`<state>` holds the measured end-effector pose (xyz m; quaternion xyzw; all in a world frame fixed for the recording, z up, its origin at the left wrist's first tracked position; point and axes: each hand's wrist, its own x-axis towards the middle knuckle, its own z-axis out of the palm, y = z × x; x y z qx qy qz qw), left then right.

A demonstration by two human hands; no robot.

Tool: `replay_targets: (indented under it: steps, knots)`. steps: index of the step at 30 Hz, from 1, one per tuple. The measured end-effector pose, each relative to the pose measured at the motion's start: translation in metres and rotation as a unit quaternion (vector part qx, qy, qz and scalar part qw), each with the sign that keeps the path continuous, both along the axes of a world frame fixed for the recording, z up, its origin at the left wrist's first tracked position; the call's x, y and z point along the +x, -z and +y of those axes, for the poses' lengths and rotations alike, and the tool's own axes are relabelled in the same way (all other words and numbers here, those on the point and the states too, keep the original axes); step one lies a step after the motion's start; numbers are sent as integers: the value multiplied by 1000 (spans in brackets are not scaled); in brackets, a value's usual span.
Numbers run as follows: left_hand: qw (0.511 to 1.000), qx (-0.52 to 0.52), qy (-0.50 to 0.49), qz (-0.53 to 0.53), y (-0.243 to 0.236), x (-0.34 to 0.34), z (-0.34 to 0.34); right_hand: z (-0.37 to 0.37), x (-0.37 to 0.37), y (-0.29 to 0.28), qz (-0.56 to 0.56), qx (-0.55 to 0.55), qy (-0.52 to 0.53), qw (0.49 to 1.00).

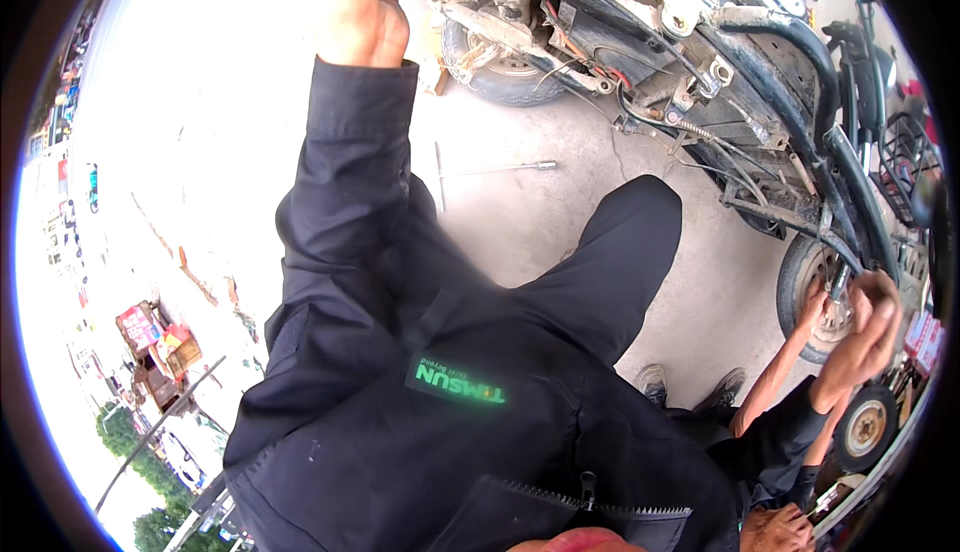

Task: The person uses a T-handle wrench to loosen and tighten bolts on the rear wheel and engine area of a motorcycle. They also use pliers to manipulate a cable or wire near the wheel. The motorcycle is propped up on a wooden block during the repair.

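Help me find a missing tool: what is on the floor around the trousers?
A wrench with a crossbar lies on the floor, and shoes stand there. The trousers and jacket cover whatever is beneath them. Glare washes out the left side.

The jacket [360,442] is black, with a long left sleeve [350,152] that bunches into folds and finishes in a plain, straight-edged cuff [365,97]. On the chest sits 1 badge [460,382] with bright green lettering on a dark ground, and lower down runs 1 zip [640,510] with chunky teeth and a dark pull [588,492]. The trousers [615,252] are dark and plain, smooth over the bent-round knee.
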<state>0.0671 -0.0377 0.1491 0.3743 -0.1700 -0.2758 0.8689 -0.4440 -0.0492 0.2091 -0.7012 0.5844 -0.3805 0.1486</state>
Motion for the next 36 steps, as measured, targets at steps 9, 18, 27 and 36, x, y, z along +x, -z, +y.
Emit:
replay_targets:
  steps: [9, 18, 27, 36]
  knots:
    - [988, 38, -34, -142, 108, 74, -12, 48, 289, 372, 264, 525, -428, 687]
    - [581, 419, 335, -613, 260, 119, 61, 121, 377, 541, -5, 549, 111, 828]
    - [352, 468, 454, -671, 280, 134, 139, 130, 469, 465, -185, 330, 27, 925]
    - [470, 197, 249, -823, 191, 77, 95, 45, 414, 289, -619, 196, 41, 759]
